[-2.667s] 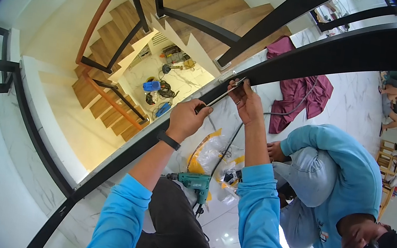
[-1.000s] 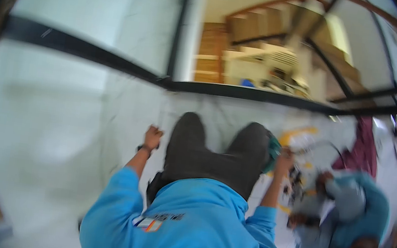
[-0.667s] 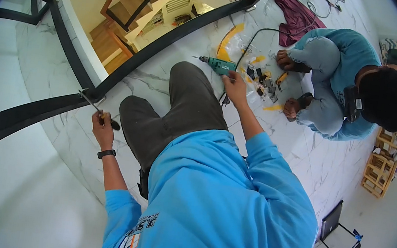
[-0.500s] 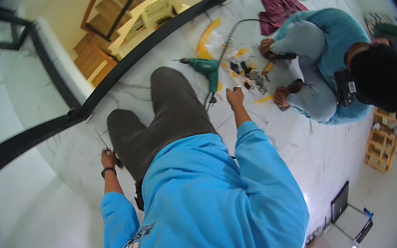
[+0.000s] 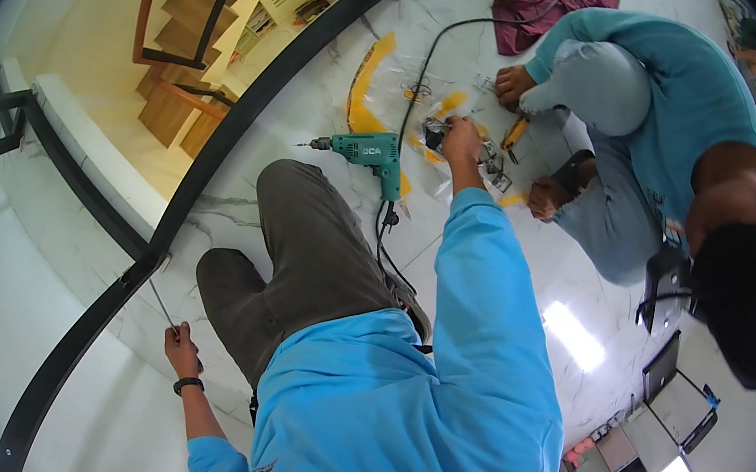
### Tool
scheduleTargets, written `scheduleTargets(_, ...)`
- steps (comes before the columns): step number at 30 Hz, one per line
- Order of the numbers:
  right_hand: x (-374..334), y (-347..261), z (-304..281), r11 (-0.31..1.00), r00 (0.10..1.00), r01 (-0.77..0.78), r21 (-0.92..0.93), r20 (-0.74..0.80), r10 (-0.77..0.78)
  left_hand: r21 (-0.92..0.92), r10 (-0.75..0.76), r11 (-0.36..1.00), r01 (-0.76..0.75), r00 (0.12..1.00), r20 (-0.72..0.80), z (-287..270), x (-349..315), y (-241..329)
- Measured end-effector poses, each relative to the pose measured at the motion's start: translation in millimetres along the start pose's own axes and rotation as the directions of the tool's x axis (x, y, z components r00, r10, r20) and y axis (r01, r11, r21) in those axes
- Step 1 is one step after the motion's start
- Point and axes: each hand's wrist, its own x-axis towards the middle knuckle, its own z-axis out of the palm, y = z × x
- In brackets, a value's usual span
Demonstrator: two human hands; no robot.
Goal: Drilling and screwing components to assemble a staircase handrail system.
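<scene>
My left hand (image 5: 182,351), low beside the black railing, is closed around a screwdriver (image 5: 163,305) whose long thin shaft points toward the rail. Most of its handle is hidden in my palm. My right hand (image 5: 463,140) is down at a pile of small metal and black parts (image 5: 434,131) on the floor, its fingers curled; what they grip is hidden. Just left of that pile a green power drill (image 5: 365,150) lies on its side, bit pointing left. Clear plastic with yellow strips (image 5: 370,82) is spread around the parts.
A black metal railing (image 5: 219,134) curves along the left, with a stairwell beyond. At right a co-worker (image 5: 649,100) sits on the floor, hands near an orange-handled tool (image 5: 514,133). A black cable (image 5: 433,48) crosses the floor near a maroon cloth (image 5: 546,15).
My right hand has moved forward into the pile of parts. My left hand has shifted with the screwdriver, its tip now nearer the railing. The co-worker's head has leaned down toward the right.
</scene>
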Motion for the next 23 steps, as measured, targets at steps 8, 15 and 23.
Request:
scheduleTargets(8, -6, 15, -17, 0.983, 0.989, 0.145, 0.111, -0.020, -0.143, -0.266, 0.445, 0.882, -0.388, 0.873, 0.200, 28, -31, 182)
scheduleTargets(15, -189, -143, -90, 0.478, 0.814, 0.171, 0.861, 0.150, -0.561, -0.533, 0.706, 0.684, -0.498, 0.636, 0.312, 71, -89, 252)
scheduleTargets(23, -352, -266, -136, 0.311, 0.322, 0.393, 0.865, 0.187, -0.928, -0.776, 0.589, 0.448, -0.443, 0.800, -0.117, 27, -135, 178)
